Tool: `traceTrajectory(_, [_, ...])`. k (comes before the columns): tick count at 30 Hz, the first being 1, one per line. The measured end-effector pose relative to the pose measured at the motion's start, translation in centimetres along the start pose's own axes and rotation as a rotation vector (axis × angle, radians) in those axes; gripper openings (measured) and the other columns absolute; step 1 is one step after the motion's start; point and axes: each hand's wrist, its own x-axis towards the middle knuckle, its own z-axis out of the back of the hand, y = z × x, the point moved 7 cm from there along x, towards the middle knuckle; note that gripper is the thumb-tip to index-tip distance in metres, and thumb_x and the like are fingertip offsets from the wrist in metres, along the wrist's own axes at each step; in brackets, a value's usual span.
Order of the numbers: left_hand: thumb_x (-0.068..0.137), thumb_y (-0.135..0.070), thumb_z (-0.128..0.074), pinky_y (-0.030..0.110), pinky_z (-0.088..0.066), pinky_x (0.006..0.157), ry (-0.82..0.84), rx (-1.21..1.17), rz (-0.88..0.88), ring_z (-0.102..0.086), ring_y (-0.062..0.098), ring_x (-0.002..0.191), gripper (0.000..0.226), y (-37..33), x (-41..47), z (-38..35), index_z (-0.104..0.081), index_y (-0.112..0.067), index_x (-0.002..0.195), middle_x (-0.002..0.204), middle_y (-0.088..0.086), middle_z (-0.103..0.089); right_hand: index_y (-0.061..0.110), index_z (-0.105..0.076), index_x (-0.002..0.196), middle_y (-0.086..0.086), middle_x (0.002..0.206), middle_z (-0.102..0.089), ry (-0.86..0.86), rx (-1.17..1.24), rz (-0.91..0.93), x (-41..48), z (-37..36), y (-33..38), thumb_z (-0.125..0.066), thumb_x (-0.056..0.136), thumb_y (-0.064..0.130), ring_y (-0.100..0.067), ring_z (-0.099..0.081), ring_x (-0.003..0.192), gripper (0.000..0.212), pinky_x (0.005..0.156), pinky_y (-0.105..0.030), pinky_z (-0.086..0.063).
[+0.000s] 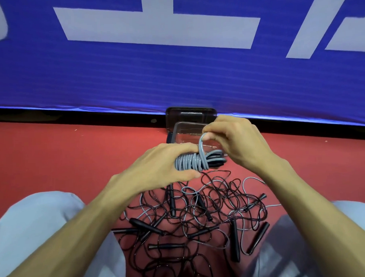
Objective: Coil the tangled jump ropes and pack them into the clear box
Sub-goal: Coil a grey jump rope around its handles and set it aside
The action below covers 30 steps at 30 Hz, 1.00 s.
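Observation:
My left hand (157, 166) grips a coiled grey jump rope (191, 162) wound around its black handles. My right hand (234, 140) pinches the rope's last grey loop, which rises from the coil to my fingertips. Just behind my hands stands the clear box (183, 130), open and partly hidden by them. Its dark lid (190, 114) leans behind it. Below my hands, a tangled pile of black and grey jump ropes (201, 217) with several black handles lies on the red floor between my knees.
A blue banner with white lettering (173, 55) hangs as a wall right behind the box. The red floor (63, 156) stretches left and right. My knees in light trousers (41, 238) flank the pile.

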Motion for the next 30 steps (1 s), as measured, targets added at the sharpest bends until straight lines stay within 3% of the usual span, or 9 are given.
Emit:
traceTrajectory(3, [0.055, -0.079, -0.069, 0.032, -0.049, 0.073, -0.135, -0.233, 0.097, -0.057, 0.001, 0.071, 0.056, -0.1, 0.1, 0.5, -0.063, -0.049, 0.102, 0.079, -0.023, -0.065, 0.032, -0.065, 0.092, 0.016, 0.079, -0.051, -0.007, 0.086, -0.011, 0.3, 0.4, -0.3, -0.043, 0.092, 0.054, -0.014, -0.052, 0.078, 0.031, 0.068, -0.038, -0.048])
traceTrajectory(6, [0.053, -0.078, -0.07, 0.035, -0.052, 0.08, -0.223, -0.387, 0.164, -0.066, 0.005, 0.083, 0.055, -0.1, 0.3, 1.0, -0.072, -0.049, 0.101, 0.087, -0.026, -0.071, 0.039, -0.046, 0.082, 0.019, 0.074, -0.051, 0.071, 0.112, -0.004, 0.1, 0.2, -0.2, -0.03, 0.089, 0.056, -0.006, -0.047, 0.071, 0.024, 0.064, -0.037, -0.045])
traceTrajectory(10, [0.061, -0.055, -0.08, 0.037, -0.055, 0.058, -0.269, -0.724, 0.174, -0.066, 0.012, 0.062, 0.04, -0.3, 0.2, 1.5, -0.076, -0.036, 0.096, 0.077, -0.006, -0.075, 0.032, -0.052, 0.086, 0.01, 0.077, -0.058, 0.171, 0.118, -0.015, -0.1, -0.5, -0.4, -0.037, 0.093, 0.027, -0.005, -0.05, 0.065, 0.017, 0.059, -0.036, -0.045])
traceTrajectory(13, [0.073, -0.037, -0.076, 0.031, -0.054, 0.05, -0.372, -0.918, 0.232, -0.062, 0.016, 0.051, 0.023, 0.6, 0.1, 2.3, -0.076, -0.026, 0.093, 0.07, -0.002, -0.072, 0.016, -0.055, 0.093, 0.003, 0.069, -0.059, 0.281, 0.22, -0.052, -0.4, -1.5, -0.5, -0.043, 0.101, 0.02, -0.002, -0.055, 0.059, 0.015, 0.053, -0.02, -0.041])
traceTrajectory(16, [0.086, -0.027, -0.069, 0.027, -0.05, 0.046, -0.44, -1.014, 0.318, -0.059, 0.02, 0.049, 0.026, 1.7, -0.1, 2.8, -0.073, -0.019, 0.11, 0.063, 0.0, -0.066, 0.019, -0.057, 0.081, 0.003, 0.055, -0.057, 0.387, 0.348, -0.104, -0.6, -2.7, 0.1, -0.045, 0.101, 0.021, -0.007, -0.052, 0.048, 0.024, 0.052, -0.017, -0.04])
traceTrajectory(19, [0.083, -0.034, -0.07, 0.029, -0.052, 0.049, -0.404, -1.112, 0.33, -0.06, 0.023, 0.054, 0.044, 2.0, -0.2, 2.4, -0.066, -0.033, 0.126, 0.069, 0.004, -0.068, 0.015, -0.056, 0.084, 0.002, 0.052, -0.047, 0.553, 0.503, -0.128, -1.3, -4.3, 1.8, -0.04, 0.103, 0.022, -0.015, -0.054, 0.047, 0.025, 0.05, -0.025, -0.047])
traceTrajectory(25, [0.084, -0.034, -0.072, 0.026, -0.052, 0.051, -0.468, -0.995, 0.42, -0.064, 0.013, 0.059, 0.036, 3.3, -0.3, 2.5, -0.071, -0.023, 0.119, 0.084, -0.002, -0.073, 0.016, -0.055, 0.096, 0.002, 0.056, -0.046, 0.649, 0.491, -0.18, -2.0, -4.4, 2.8, -0.034, 0.105, 0.028, -0.009, -0.058, 0.045, 0.026, 0.055, -0.03, -0.054])
traceTrajectory(28, [0.069, -0.063, -0.074, 0.04, -0.059, 0.075, -0.517, -0.633, 0.441, -0.071, 0.011, 0.086, 0.046, 4.7, -0.4, 3.3, -0.07, -0.047, 0.112, 0.104, -0.014, -0.074, 0.024, -0.056, 0.075, 0.008, 0.059, -0.055, 0.54, 0.243, -0.034, -1.6, -3.4, 3.1, -0.04, 0.104, 0.031, -0.001, -0.055, 0.051, 0.034, 0.06, -0.018, -0.044])
traceTrajectory(30, [0.065, -0.074, -0.068, 0.039, -0.057, 0.077, -0.466, -0.386, 0.473, -0.069, 0.012, 0.082, 0.028, 4.8, -0.4, 3.4, -0.063, -0.065, 0.092, 0.084, -0.019, -0.073, 0.016, -0.06, 0.07, 0.012, 0.057, -0.056, 0.499, 0.202, 0.002, -1.6, -3.2, 3.4, -0.045, 0.102, 0.03, 0.002, -0.055, 0.053, 0.038, 0.057, -0.012, -0.036])
